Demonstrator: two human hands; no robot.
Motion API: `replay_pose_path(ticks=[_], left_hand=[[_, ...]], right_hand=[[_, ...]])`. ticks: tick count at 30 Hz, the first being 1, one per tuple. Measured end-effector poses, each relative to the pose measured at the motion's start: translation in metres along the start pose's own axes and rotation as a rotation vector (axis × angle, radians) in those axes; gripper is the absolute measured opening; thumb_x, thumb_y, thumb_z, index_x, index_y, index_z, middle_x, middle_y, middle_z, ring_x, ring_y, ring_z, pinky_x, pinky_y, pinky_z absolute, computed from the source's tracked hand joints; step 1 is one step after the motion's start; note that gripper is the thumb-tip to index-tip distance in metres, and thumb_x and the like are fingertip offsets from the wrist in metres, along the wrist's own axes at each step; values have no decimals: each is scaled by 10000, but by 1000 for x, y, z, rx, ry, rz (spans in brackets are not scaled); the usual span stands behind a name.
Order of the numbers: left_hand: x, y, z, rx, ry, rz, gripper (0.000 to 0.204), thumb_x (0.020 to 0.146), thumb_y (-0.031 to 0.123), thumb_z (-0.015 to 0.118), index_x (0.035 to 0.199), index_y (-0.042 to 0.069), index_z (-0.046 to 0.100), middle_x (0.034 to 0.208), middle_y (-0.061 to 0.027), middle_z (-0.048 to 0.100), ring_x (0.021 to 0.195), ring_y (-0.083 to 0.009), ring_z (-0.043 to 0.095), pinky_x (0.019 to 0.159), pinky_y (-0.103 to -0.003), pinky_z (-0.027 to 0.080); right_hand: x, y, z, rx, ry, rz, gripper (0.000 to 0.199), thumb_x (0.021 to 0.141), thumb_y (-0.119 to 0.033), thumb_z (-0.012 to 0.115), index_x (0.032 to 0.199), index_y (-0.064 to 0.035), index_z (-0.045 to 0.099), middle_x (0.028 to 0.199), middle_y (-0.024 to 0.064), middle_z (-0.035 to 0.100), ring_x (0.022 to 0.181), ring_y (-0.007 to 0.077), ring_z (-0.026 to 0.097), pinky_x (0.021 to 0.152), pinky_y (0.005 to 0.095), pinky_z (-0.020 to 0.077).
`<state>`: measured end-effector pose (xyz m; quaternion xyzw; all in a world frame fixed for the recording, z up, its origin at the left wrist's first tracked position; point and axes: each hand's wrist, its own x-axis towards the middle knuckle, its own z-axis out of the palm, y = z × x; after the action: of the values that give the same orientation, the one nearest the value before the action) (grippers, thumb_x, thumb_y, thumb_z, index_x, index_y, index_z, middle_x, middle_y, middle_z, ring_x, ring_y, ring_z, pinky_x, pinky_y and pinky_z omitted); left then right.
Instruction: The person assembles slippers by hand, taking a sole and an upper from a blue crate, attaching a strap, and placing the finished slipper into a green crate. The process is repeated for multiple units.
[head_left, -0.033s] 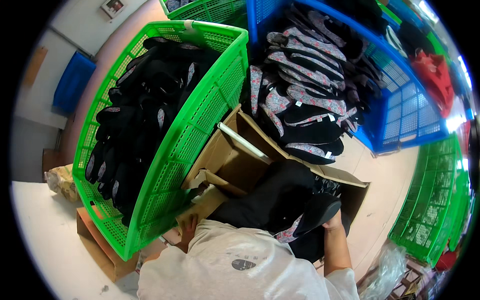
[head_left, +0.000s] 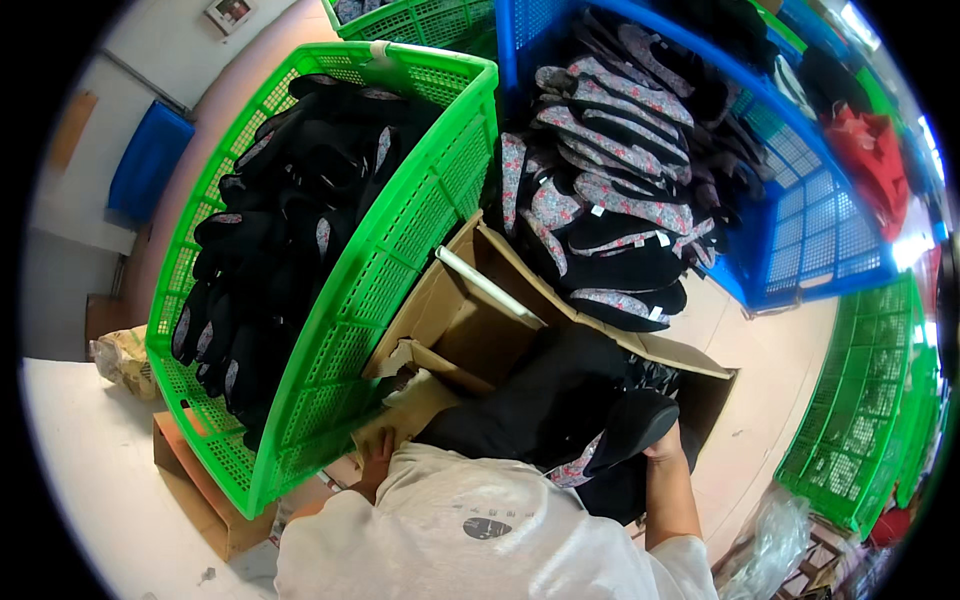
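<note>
My right hand (head_left: pixel 664 443) is closed round the edge of a black slipper-shaped piece (head_left: pixel 632 432) with a floral panel; its fingers are partly hidden behind it. The piece is held close to my body, over black cloth on my lap. My left hand (head_left: pixel 377 462) rests against the torn flap of a cardboard box (head_left: pixel 410 405), its fingers stretched along the cardboard. Inside the box lies a white tube (head_left: pixel 487 285). More black pieces with floral panels (head_left: pixel 625 205) are piled in front of me, some with white tags.
A large green basket (head_left: pixel 375 300) full of similar black pieces stands at the left. Behind the pile is a blue basket (head_left: pixel 790 130). On the right are a green crate (head_left: pixel 850 400) and clear plastic wrap (head_left: pixel 775 545). A brown carton (head_left: pixel 190 500) sits at the lower left.
</note>
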<state>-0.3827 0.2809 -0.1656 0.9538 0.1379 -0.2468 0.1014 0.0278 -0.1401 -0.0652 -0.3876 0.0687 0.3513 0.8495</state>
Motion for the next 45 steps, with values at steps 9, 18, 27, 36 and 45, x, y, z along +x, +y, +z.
replay_pose_path(ticks=[9, 18, 27, 36, 45], left_hand=[[1, 23, -28, 230, -66, 5, 1035, 684, 96, 754, 1572, 275, 253, 1572, -267, 194, 1438, -475, 252, 1086, -672, 294], [-45, 31, -26, -670, 637, -922, 861, 802, 413, 747, 1463, -3, 384, 1363, -220, 532, 1230, -378, 531, 1040, -491, 416], [-77, 32, -56, -1338, 377, -381, 409, 831, 197, 735, 1191, 15, 666, 1075, -120, 693, 1017, -258, 651, 908, -349, 491], [-105, 84, -61, -936, 511, 31, 402, 832, 178, 693, 1225, 94, 668, 1137, -138, 613, 1051, -350, 569, 915, -420, 456], [-112, 72, -66, -1232, 526, -15, 410, 897, 264, 669, 1254, 65, 637, 1131, -143, 603, 1058, -325, 584, 961, -400, 458]], right_hand=[[57, -37, -24, 104, -64, -360, 331, 973, -425, 555, 1097, -129, 635, 800, 54, 602, 648, 203, 557, 577, 343, 454], [33, -9, -40, 161, -350, -202, 395, 990, -393, 536, 1223, -93, 647, 1150, 103, 687, 1079, 289, 641, 1013, 431, 479], [-10, -25, -33, 147, -323, -199, 451, 997, -397, 489, 1230, -50, 657, 1143, 192, 702, 975, 402, 696, 885, 558, 570], [3, -36, -84, -34, -82, -294, 353, 988, -247, 519, 1237, -7, 593, 1150, 136, 670, 970, 298, 668, 907, 468, 560], [7, -26, -50, -514, -282, -373, 405, 976, -195, 500, 1301, 41, 552, 1225, 158, 637, 1079, 272, 642, 965, 424, 538]])
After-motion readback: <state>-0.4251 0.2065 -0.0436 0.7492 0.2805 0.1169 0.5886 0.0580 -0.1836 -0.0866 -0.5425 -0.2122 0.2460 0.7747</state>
